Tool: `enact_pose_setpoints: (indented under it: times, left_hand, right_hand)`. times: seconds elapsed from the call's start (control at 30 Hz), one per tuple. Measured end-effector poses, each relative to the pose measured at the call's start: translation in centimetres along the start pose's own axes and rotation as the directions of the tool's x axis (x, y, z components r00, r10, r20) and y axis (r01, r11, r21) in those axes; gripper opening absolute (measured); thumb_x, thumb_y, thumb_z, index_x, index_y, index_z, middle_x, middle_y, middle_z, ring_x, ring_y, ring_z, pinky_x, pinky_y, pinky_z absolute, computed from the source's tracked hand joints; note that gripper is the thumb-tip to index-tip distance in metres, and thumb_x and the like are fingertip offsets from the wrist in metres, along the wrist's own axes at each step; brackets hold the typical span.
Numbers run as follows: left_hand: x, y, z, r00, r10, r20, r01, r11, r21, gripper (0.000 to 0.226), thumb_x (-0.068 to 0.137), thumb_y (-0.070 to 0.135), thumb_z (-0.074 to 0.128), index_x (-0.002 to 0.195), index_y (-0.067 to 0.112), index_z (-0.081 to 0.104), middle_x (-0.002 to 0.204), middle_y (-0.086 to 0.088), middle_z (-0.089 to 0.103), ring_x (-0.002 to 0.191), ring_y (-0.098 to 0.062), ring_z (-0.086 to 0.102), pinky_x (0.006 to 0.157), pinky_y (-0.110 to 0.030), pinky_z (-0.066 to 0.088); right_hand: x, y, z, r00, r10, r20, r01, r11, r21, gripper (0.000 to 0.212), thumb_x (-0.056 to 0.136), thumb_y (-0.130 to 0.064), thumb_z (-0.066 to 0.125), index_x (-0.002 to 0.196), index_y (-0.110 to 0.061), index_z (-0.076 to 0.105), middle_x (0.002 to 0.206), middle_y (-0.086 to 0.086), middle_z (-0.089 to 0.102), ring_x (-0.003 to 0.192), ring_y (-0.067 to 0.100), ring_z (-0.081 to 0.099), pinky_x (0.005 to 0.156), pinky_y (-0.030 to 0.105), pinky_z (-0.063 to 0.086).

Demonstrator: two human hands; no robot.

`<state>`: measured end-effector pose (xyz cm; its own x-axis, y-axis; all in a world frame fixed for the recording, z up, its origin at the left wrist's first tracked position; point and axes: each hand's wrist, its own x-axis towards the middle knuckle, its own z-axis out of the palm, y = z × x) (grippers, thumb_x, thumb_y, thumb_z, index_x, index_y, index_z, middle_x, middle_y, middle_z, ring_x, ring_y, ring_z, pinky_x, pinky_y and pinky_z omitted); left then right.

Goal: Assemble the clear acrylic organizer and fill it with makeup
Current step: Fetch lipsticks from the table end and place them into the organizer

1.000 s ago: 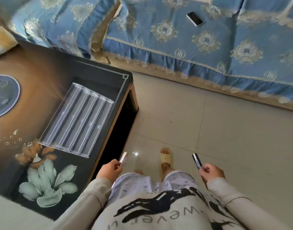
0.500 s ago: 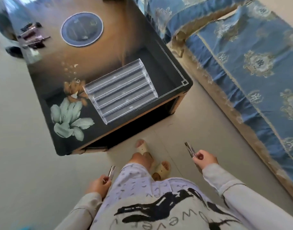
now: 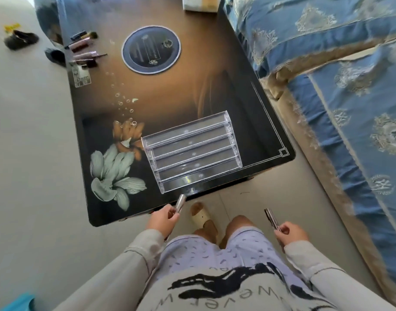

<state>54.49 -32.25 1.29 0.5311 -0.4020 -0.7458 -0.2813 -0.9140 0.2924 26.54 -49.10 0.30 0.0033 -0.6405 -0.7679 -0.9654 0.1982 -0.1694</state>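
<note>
I stand at the table [image 3: 98, 176], my left hand [image 3: 163, 219] and right hand [image 3: 290, 232] each pinching a light, slick makeup tube near its base, beside the empty, rigid, probably brittle organizer [image 3: 190, 151].

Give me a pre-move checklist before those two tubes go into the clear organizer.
1. Left hand grips a silvery makeup tube: ok.
2. Right hand grips a darker makeup tube: ok.
3. Acrylic organizer stands assembled on the table, near its front edge: ok.
4. Organizer tiers free of items: ok, all look empty.
5. Tube caps shut: cannot tell.
6. Remaining makeup lies at the table's far left corner, away from the organizer: ok.
</note>
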Motion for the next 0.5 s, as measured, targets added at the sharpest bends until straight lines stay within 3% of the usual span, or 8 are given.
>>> enact_pose_setpoints:
  times: [0.1, 0.17, 0.27, 0.4, 0.5]
  left_hand:
    - [0.9, 1.4, -1.2, 0.999, 0.038, -0.013, -0.037, 0.999, 0.026, 0.022, 0.09, 0.026, 0.05, 0.103, 0.011, 0.059, 0.103, -0.014, 0.068, 0.093, -0.03, 0.062, 0.074, -0.029, 0.044]
    - [1.2, 1.6, -1.5, 0.999, 0.046, -0.002, -0.045, 0.996, 0.079, 0.023, 0.091, 0.029, 0.049, 0.105, 0.013, 0.057, 0.103, -0.012, 0.068, 0.085, -0.026, 0.06, 0.067, -0.028, 0.042]
    - [1.1, 1.5, -1.3, 0.999, 0.024, 0.026, -0.027, 0.994, 0.106, 0.023, 0.091, 0.031, 0.048, 0.104, 0.014, 0.057, 0.105, -0.012, 0.068, 0.086, -0.026, 0.06, 0.063, -0.023, 0.037]
    - [0.8, 1.3, -0.8, 0.999, -0.045, 0.015, 0.045, 0.998, -0.032, 0.011, 0.091, 0.027, 0.052, 0.083, 0.019, 0.051, 0.1, -0.014, 0.069, 0.076, -0.02, 0.054, 0.067, -0.023, 0.035]
    - [0.9, 2.1, -1.2, 0.993, -0.113, -0.045, 0.099, 0.965, -0.245, 0.011, 0.089, 0.023, 0.055, 0.087, 0.013, 0.058, 0.098, -0.017, 0.069, 0.079, -0.023, 0.059, 0.07, -0.027, 0.042]
  right_hand:
    - [0.6, -1.5, -1.3, 1.0, -0.011, -0.008, 0.01, 0.999, -0.035, 0.028, 0.083, -0.014, 0.062, 0.06, -0.016, 0.046, 0.077, 0.009, 0.059, 0.073, 0.019, 0.05, 0.065, 0.021, 0.031]
    - [1.0, -2.8, -1.9, 1.0, -0.024, 0.006, 0.024, 0.998, -0.06, 0.022, 0.083, -0.014, 0.062, 0.067, -0.013, 0.048, 0.078, 0.012, 0.062, 0.073, 0.018, 0.051, 0.065, 0.021, 0.032]
    - [1.6, -4.7, -2.8, 0.996, -0.077, 0.044, 0.08, 0.993, -0.086, 0.028, 0.084, -0.014, 0.061, 0.061, -0.016, 0.045, 0.077, 0.016, 0.064, 0.072, 0.019, 0.055, 0.066, 0.026, 0.04]
    - [2.4, -8.1, -3.9, 0.978, -0.166, 0.129, 0.187, 0.967, -0.171, 0.02, 0.084, -0.015, 0.061, 0.068, -0.015, 0.049, 0.081, 0.013, 0.065, 0.07, 0.021, 0.053, 0.065, 0.021, 0.037]
    - [3.0, -12.5, -5.2, 0.939, -0.282, 0.195, 0.325, 0.915, -0.239, 0.007, 0.083, -0.015, 0.063, 0.08, -0.01, 0.059, 0.094, 0.016, 0.071, 0.082, 0.028, 0.063, 0.069, 0.023, 0.042]
